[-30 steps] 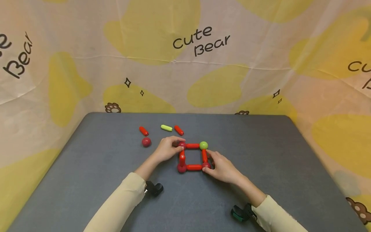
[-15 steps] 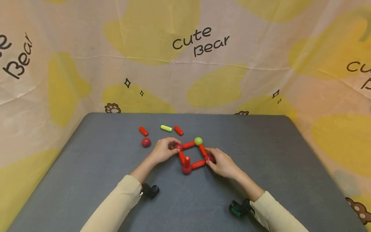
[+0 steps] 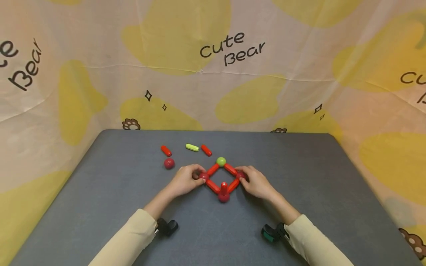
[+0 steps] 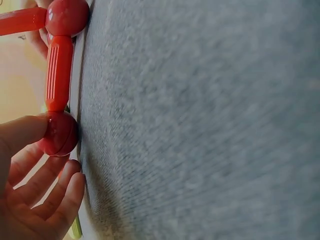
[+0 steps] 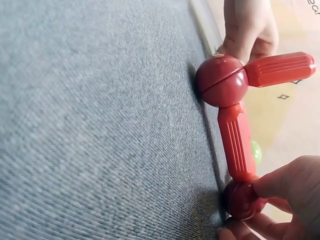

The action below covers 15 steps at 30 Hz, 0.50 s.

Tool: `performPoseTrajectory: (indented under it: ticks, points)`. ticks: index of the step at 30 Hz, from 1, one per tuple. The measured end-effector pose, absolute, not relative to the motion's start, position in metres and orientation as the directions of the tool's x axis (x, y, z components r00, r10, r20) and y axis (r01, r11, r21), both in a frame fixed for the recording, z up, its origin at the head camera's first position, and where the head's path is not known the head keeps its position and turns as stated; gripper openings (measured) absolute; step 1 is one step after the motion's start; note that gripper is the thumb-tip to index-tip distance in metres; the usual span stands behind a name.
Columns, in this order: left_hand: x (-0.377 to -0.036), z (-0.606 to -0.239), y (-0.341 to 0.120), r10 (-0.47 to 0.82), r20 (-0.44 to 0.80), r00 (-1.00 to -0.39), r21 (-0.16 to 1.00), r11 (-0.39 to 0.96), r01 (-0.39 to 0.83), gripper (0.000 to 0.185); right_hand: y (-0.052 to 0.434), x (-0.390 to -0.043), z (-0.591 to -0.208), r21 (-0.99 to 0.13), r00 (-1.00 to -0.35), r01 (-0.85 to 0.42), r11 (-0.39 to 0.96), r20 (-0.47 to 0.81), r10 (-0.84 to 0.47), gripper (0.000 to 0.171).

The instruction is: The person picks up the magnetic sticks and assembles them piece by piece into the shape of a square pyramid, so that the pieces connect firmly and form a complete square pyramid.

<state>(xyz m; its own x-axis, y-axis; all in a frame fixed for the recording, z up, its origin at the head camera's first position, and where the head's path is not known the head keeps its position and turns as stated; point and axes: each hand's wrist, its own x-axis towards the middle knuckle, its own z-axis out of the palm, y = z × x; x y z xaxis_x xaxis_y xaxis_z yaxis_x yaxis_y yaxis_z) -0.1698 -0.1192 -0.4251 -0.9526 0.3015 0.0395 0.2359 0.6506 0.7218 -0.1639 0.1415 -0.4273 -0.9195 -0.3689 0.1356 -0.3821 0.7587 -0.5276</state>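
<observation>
From the head view, my left hand (image 3: 186, 180) pinches the dark red ball (image 3: 203, 177) at the left corner of the red rod-and-ball frame (image 3: 222, 178), and my right hand (image 3: 256, 183) pinches the red ball (image 3: 240, 176) at its right corner. The frame lies on the grey bench (image 3: 100, 207) at centre frame, set as a diamond: its green ball (image 3: 221, 161) points to the top of the picture, and a short red rod (image 3: 224, 187) stands up from the near ball. I judge I am turning the frame flat; next I need to let go gently.

The left wrist view shows my thumb (image 4: 22, 132) on a red ball in the left half of the picture.

The right wrist view shows my fingertips (image 5: 285, 185) closed round the lower ball, rods running up the frame.
</observation>
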Motion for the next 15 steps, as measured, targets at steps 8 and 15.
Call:
performPoseTrajectory:
  ticks: [8, 15]
  points:
    - [-0.158, -0.424, -0.119, 0.323, 0.031, -0.946, 0.691, 0.677, 0.254, 0.021, 0.139, -0.168, -0.428, -0.539, -0.920, -0.377, 0.753, 0.125, -0.371, 0.033]
    - [-0.153, -0.423, -0.120, 0.344, 0.033, -0.938, 0.682, 0.679, 0.273, 0.022, 0.138, -0.169, -0.425, -0.549, -0.917, -0.379, 0.745, 0.117, -0.381, 0.034]
